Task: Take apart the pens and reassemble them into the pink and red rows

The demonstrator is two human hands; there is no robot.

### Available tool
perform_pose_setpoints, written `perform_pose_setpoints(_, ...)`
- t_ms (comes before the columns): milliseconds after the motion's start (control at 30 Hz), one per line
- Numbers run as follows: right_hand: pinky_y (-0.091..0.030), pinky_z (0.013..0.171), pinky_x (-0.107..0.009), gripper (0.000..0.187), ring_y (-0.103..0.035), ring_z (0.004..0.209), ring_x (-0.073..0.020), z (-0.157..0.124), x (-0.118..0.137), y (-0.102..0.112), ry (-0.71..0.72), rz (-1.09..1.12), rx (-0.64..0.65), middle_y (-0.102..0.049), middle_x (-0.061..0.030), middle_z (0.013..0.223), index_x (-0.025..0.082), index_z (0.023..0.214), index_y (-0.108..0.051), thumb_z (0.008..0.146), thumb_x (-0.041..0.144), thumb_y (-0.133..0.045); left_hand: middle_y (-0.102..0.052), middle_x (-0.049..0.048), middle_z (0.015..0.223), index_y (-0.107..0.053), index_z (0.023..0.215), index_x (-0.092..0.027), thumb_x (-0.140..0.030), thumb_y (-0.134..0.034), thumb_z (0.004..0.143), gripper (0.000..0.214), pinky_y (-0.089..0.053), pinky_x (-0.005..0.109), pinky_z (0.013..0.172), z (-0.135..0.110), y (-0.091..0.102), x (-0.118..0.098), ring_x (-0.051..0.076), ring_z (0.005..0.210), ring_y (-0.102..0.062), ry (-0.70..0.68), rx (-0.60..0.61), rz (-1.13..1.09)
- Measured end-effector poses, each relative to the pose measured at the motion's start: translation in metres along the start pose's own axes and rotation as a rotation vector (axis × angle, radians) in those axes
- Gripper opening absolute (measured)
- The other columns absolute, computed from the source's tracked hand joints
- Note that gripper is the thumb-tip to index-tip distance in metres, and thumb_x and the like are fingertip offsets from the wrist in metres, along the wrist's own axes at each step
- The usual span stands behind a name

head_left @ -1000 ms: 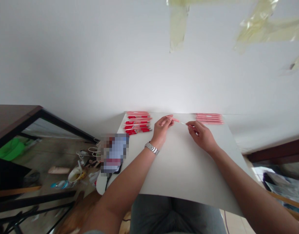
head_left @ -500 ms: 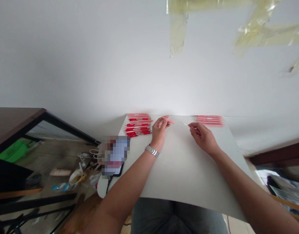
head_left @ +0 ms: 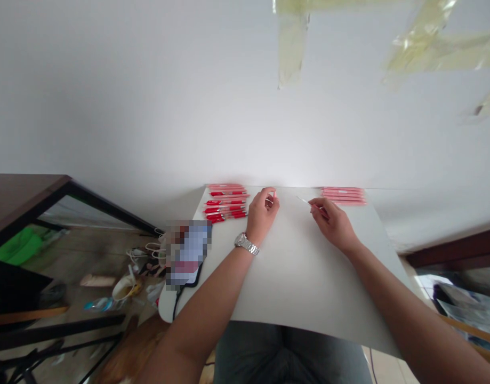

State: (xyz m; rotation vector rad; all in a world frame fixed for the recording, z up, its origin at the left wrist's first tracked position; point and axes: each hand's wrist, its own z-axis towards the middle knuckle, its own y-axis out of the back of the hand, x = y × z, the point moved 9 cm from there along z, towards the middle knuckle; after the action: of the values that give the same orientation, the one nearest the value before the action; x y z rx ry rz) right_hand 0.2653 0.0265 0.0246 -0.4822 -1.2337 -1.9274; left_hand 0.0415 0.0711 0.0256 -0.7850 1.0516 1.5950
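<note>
My left hand (head_left: 264,212), with a metal watch on the wrist, pinches a short pink pen piece (head_left: 274,195) that stands nearly upright between thumb and finger. To its right, my right hand (head_left: 328,220) is closed around a slim pen part whose thin pale end (head_left: 303,199) points left toward the left hand. The two pieces are apart. Beside my left hand lies a row of red and pink pens (head_left: 227,202) on the white table (head_left: 292,277). Several pink pens (head_left: 343,196) lie side by side beyond my right hand. Fingers hide most of both held pieces.
A blurred-out phone (head_left: 189,253) with a cable lies at the table's left edge. The white wall (head_left: 245,106) rises right behind the table. A dark-framed table (head_left: 29,197) stands at left, with a bottle (head_left: 98,304) and clutter on the floor below.
My left hand has turned, so the pink piece, which pointed right, now stands nearly upright. My right hand keeps its hold almost unchanged. The view has shifted slightly.
</note>
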Motion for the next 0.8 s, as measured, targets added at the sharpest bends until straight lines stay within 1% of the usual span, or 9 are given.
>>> perform_pose_setpoints(100, -0.059, 0.074, -0.033, 0.022, -0.068, 0.079, -0.0191, 0.000, -0.001, 0.000, -0.009, 0.002, -0.001, -0.070, -0.0070, 0.099, 0.025, 0.116, -0.062, 0.103, 0.040, -0.051, -0.064, 0.0018, 0.085, -0.067, 0.113, -0.026, -0.026, -0.064, 0.095, 0.019, -0.046, 0.029, 0.074, -0.001, -0.003, -0.004, 0.016, 0.073, -0.059, -0.061, 0.045, 0.153)
perform_pose_setpoints(300, -0.060, 0.074, -0.034, 0.023, -0.069, 0.081, -0.0201, -0.001, -0.004, -0.001, -0.020, 0.023, 0.006, -0.070, -0.0074, 0.100, 0.025, 0.116, -0.062, 0.103, 0.041, -0.052, -0.063, 0.0013, 0.085, -0.065, 0.105, -0.024, -0.019, -0.064, 0.091, 0.014, -0.041, 0.030, 0.071, -0.002, -0.008, 0.000, 0.016, 0.073, -0.057, -0.087, 0.085, 0.339)
perform_pose_setpoints(433, -0.059, 0.075, -0.033, 0.022, -0.069, 0.081, -0.0199, -0.001, -0.004, -0.001, -0.018, 0.024, 0.006, -0.070, -0.0074, 0.100, 0.025, 0.115, -0.062, 0.103, 0.040, -0.053, -0.063, 0.0005, 0.083, -0.064, 0.101, -0.024, -0.016, -0.066, 0.089, 0.014, -0.040, 0.031, 0.071, -0.002, -0.012, 0.000, 0.017, 0.073, -0.057, -0.112, 0.106, 0.399)
perform_pose_setpoints(600, -0.059, 0.074, -0.033, 0.024, -0.069, 0.082, -0.0201, -0.001, -0.004, -0.001, -0.029, 0.021, 0.001, -0.071, -0.0076, 0.100, 0.024, 0.115, -0.063, 0.103, 0.042, -0.053, -0.062, -0.0002, 0.080, -0.062, 0.098, -0.023, -0.015, -0.067, 0.088, 0.014, -0.040, 0.032, 0.071, -0.002, -0.016, 0.001, 0.017, 0.073, -0.057, -0.102, 0.146, 0.454)
perform_pose_setpoints(800, -0.058, 0.074, -0.031, 0.025, -0.069, 0.081, -0.0192, -0.001, -0.006, -0.001, -0.041, 0.028, 0.005, -0.071, -0.0075, 0.099, 0.024, 0.115, -0.063, 0.103, 0.042, -0.053, -0.059, -0.0020, 0.079, -0.058, 0.097, -0.024, -0.016, -0.066, 0.089, 0.014, -0.039, 0.031, 0.069, -0.003, -0.021, 0.002, 0.017, 0.072, -0.056, -0.104, 0.173, 0.559)
